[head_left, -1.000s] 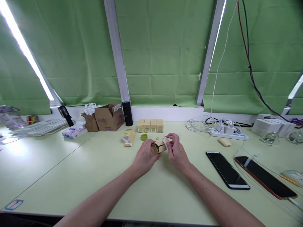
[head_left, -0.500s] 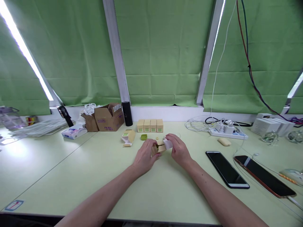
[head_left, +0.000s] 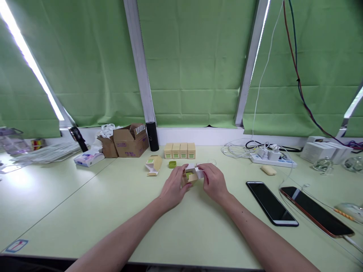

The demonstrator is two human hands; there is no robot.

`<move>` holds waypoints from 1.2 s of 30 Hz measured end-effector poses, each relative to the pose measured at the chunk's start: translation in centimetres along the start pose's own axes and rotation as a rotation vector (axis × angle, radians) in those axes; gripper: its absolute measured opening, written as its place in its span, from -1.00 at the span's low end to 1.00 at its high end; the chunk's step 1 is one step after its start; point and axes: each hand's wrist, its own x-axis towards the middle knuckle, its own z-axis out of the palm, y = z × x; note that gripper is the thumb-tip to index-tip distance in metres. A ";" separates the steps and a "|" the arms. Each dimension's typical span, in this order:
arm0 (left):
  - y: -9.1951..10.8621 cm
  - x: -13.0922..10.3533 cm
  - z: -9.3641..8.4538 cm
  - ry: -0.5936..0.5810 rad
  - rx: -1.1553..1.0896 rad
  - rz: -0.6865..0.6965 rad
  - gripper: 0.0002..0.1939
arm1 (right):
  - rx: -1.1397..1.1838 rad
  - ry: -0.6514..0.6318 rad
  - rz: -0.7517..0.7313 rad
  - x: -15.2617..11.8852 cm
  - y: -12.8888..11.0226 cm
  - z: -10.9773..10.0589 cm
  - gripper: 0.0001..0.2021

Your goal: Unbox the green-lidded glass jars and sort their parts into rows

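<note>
My left hand (head_left: pixel 174 188) is closed round the left side of a small tan cardboard box (head_left: pixel 193 178), whose top is unfolded. A green item (head_left: pixel 188 174) shows inside the box. On the right side, my right hand (head_left: pixel 214 182) pinches the box's white-lined flap (head_left: pixel 200 173). Just behind the left hand sits a small green container (head_left: pixel 172 164). Farther left, an opened tan box (head_left: pixel 154 165) lies with its flap spread. Several closed tan boxes (head_left: pixel 180 150) stand in a row at the back.
A brown carton (head_left: pixel 131 140) and a black cylinder (head_left: pixel 152 136) stand at the back left, near a tissue pack (head_left: pixel 89 158). To the right lie a phone (head_left: pixel 271 203), another phone (head_left: pixel 317 210), a beige oval object (head_left: pixel 268 170) and a power strip (head_left: pixel 273 160) with tangled cables.
The small box has tipped so its inside and the green item show more. My right hand has shifted slightly left and down with the flap. A tiny piece behind the box is now hidden.
</note>
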 end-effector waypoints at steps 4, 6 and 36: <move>-0.4 0.0 0.4 -0.008 -0.101 -0.048 -0.23 | -0.017 -0.038 -0.009 0.0 -0.2 0.2 -0.57; -0.5 0.0 0.6 0.002 -0.147 -0.069 -0.24 | -0.027 -0.069 -0.007 -0.1 -0.3 0.2 -0.57; -1.1 0.1 1.0 -0.021 -0.333 -0.129 -0.24 | 0.054 -0.235 0.032 0.3 -1.7 -0.6 -0.63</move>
